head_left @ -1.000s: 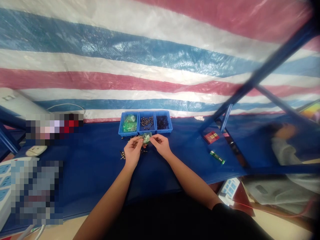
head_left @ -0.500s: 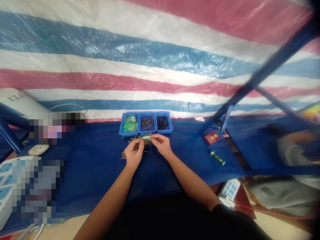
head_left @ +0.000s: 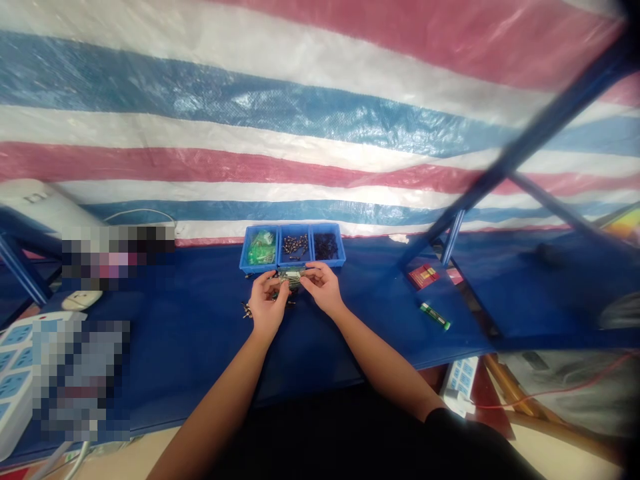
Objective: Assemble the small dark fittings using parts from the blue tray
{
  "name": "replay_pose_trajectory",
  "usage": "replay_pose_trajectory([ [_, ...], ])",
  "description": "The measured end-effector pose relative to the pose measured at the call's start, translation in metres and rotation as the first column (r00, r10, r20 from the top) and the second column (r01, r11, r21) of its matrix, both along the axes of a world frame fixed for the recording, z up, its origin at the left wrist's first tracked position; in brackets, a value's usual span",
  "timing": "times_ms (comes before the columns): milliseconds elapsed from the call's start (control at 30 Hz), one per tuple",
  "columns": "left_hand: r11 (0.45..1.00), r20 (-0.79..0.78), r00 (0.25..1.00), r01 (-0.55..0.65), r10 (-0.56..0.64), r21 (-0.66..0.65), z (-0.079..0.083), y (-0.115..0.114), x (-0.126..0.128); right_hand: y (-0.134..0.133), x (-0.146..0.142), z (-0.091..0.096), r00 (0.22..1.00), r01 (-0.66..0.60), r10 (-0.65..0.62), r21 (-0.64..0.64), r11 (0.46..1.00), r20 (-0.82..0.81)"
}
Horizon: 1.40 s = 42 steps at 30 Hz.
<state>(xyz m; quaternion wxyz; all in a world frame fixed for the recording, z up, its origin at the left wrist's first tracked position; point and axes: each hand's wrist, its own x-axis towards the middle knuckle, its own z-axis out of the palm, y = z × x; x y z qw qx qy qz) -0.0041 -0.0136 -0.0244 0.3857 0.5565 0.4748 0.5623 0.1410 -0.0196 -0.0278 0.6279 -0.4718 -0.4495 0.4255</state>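
Note:
My left hand and my right hand meet over a small green circuit board, each pinching one end of it just above the blue table cover. Right behind the board stands a blue three-part tray: green boards on the left, small dark metal pieces in the middle, black pieces on the right. A few loose dark pieces lie on the cloth to the left of my left hand.
A red box and a green stick-shaped item lie to the right, next to a slanting blue frame post. White power strips sit at the left edge, another below the table at right. A striped tarp hangs behind.
Both hands stay on the board and shifted slightly toward the tray. A person seen at the far right one second ago has moved out of view.

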Motion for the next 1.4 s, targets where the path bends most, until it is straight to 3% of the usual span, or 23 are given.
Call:
replay_pose_trajectory([
  [200,1.000,-0.073,0.997,-0.017,0.016,-0.013,-0.005,0.004,-0.003,0.001,0.000,-0.003,1.000,-0.015,0.015,-0.052,0.999,-0.005],
  [433,0.997,-0.172,0.983,-0.054,0.063,0.052,-0.008,0.002,-0.006,-0.006,0.003,0.006,0.969,0.036,-0.050,0.062,0.997,0.240],
  [600,0.997,-0.101,0.995,0.029,-0.022,0.073,-0.003,-0.001,-0.008,-0.008,0.004,0.012,0.988,-0.067,0.054,0.092,0.993,0.145],
  [800,0.999,-0.106,0.994,-0.022,0.024,0.027,-0.008,0.002,-0.007,-0.008,0.003,0.011,0.982,-0.034,0.015,0.097,0.995,0.187],
  [1000,0.998,-0.124,0.992,0.001,0.007,0.065,-0.007,0.002,-0.006,-0.004,0.001,0.002,0.996,-0.022,0.019,0.036,0.999,0.084],
  [1200,0.974,-0.296,0.955,0.072,-0.006,0.213,-0.004,0.000,-0.006,-0.002,0.000,0.003,0.998,-0.003,0.007,0.068,0.998,-0.065],
  [1300,0.963,-0.296,0.953,0.017,0.066,0.269,-0.006,0.001,-0.008,-0.002,0.001,0.006,0.996,-0.014,0.018,0.048,0.999,-0.087],
  [1400,0.980,-0.205,0.975,-0.050,0.090,0.193,-0.011,0.002,-0.009,-0.001,0.002,0.005,0.997,-0.062,0.061,-0.023,0.998,-0.051],
])
